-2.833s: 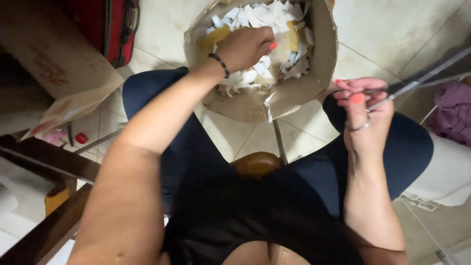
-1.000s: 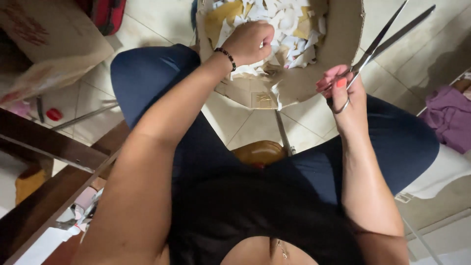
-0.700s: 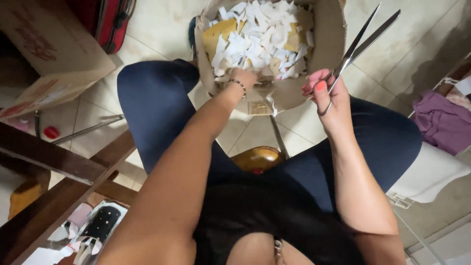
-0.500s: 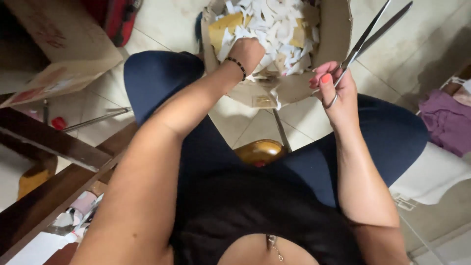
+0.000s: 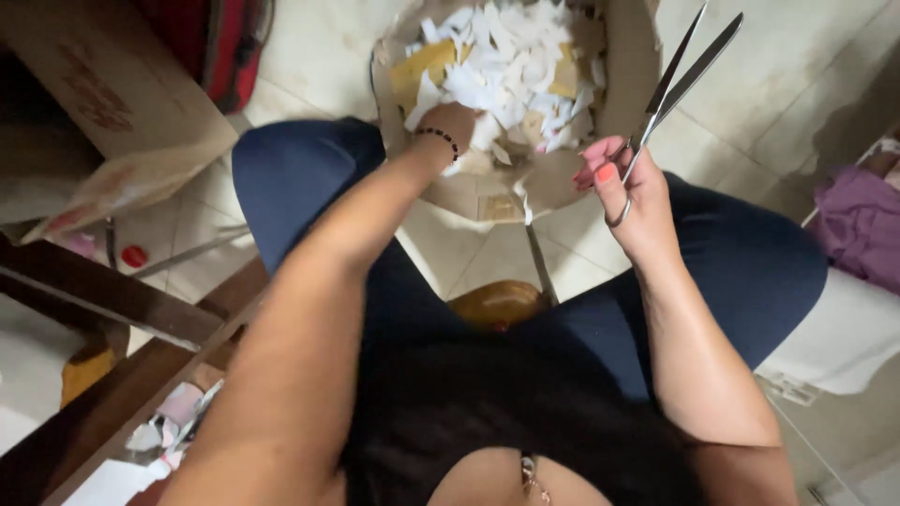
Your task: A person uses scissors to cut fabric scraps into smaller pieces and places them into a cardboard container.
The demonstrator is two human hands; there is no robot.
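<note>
Since earlier, left hand (image 5: 459, 126) digs deeper, fingers buried, grip unclear, among white paper scraps (image 5: 511, 66) heaped in the brown cardboard box (image 5: 630, 66); right hand (image 5: 628, 192) closed around long steel scissors (image 5: 680, 70), blades slightly parted, nothing between them; cutting looks paused.

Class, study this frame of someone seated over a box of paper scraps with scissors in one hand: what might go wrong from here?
1. The right hand holds long metal scissors open, blades up, close to the left hand; a slip might nick it.
2. The left hand digs into white and yellow paper scraps heaped in the brown cardboard box; pieces may spill onto the tiled floor.

Shiny metal scissors (image 5: 680, 70), matt paper scraps (image 5: 506, 66)
</note>
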